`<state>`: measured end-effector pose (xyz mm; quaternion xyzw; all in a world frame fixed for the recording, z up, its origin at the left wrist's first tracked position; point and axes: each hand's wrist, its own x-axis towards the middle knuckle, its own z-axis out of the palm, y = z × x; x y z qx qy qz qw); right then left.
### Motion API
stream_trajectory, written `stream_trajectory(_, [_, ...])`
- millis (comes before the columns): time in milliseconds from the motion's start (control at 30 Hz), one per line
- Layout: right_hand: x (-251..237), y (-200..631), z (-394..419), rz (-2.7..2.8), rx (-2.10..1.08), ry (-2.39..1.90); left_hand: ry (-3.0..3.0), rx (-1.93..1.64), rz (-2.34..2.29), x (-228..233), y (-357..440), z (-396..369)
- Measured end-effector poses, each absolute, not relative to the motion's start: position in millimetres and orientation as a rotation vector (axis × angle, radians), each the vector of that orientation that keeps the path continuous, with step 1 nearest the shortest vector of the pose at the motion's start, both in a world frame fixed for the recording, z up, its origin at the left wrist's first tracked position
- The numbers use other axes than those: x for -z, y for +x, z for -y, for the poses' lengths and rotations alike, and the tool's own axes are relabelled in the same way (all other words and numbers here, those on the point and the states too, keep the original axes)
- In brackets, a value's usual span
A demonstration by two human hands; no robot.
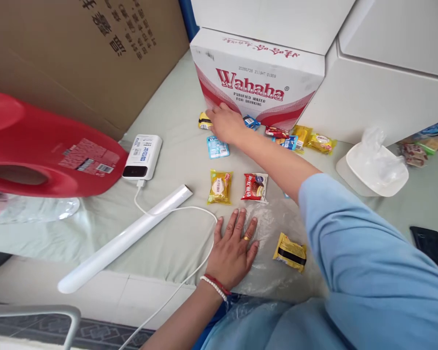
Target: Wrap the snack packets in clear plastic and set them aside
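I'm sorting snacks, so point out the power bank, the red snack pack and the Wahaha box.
power bank (pixel 143 156), head view, middle of its white face
red snack pack (pixel 254 187), head view, centre of wrapper
Wahaha box (pixel 255 90), head view, printed front

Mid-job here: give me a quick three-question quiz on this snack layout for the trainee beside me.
1. True or false: the right hand reaches across to the foot of the Wahaha box.
2. What does the left hand rest on? A) clear plastic bag B) power bank C) white roll
3. Fill in: the white cable plugs into the ____.

Key:
1. True; it touches a yellow snack packet there.
2. A; the palm lies flat on the clear plastic bag, fingers spread.
3. Power bank.
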<state>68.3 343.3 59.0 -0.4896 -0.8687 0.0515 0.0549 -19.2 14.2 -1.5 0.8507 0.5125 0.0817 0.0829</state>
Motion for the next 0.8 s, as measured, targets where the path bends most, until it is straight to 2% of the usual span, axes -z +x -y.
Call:
stream_trajectory(133, [-36.5, 39.7, -376.2, 2.556, -0.338, -1.722, 2.530, -0.221, -1.530, 1.2, -20.3, -14.1])
stream_trajectory(233, [-30.2, 43.7, -371.6, 2.533, -0.354, -1.776, 2.522, -0.214, -1.507, 1.5, -21.1, -14.1])
stream_trajectory(433, [-67.9, 110.5, -283.3, 2.385, -0.410, -1.388, 2.488, -0.227, -1.485, 1.7, -21.0, -14.3])
stream_trajectory(533, [-85.7, 166.2, -208.7, 2.005, -0.708, -1.363, 2.476, -0.225, -1.464, 0.1, -20.6, -15.0])
stream_trajectory(700, [-82.3, 241.6, -92.2, 1.242, -1.573, -1.495, 2.468, -0.247, -1.457, 1.1, -20.2, -15.1])
stream_trajectory(800, [-75.7, 261.0, -46.5, 1.071, -1.738, -1.634, 2.492, -0.266, -1.464, 3.3, -19.2, -14.6])
